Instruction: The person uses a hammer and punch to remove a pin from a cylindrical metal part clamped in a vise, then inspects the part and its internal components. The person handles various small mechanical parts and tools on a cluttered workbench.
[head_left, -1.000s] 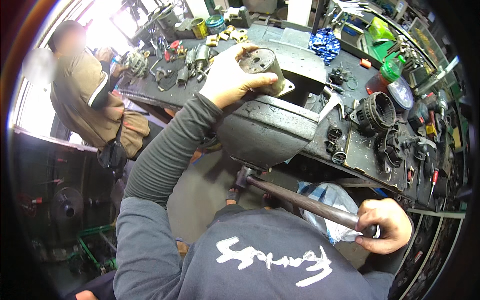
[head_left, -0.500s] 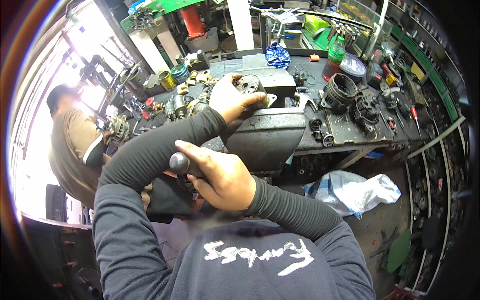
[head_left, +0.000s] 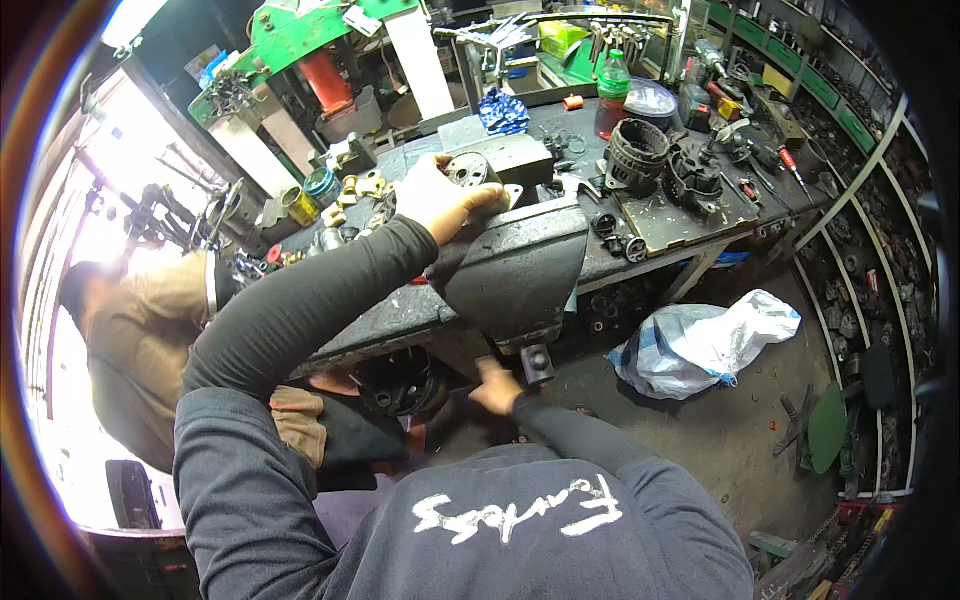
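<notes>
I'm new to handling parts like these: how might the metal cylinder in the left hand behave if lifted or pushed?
The metal cylinder is probably rigid, and its bare metal suggests some heft for its size. Laid on its side, its round shape could let it roll, though the projecting ear would likely stop it soon.

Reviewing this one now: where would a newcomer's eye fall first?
Probably on the white-and-blue sack, bright against the floor at the right. Next comes the big dark vise in the middle, with the person's left grip on a round metal part at its top. The green-topped bottle of red liquid also stands out, behind and to the right.
</notes>
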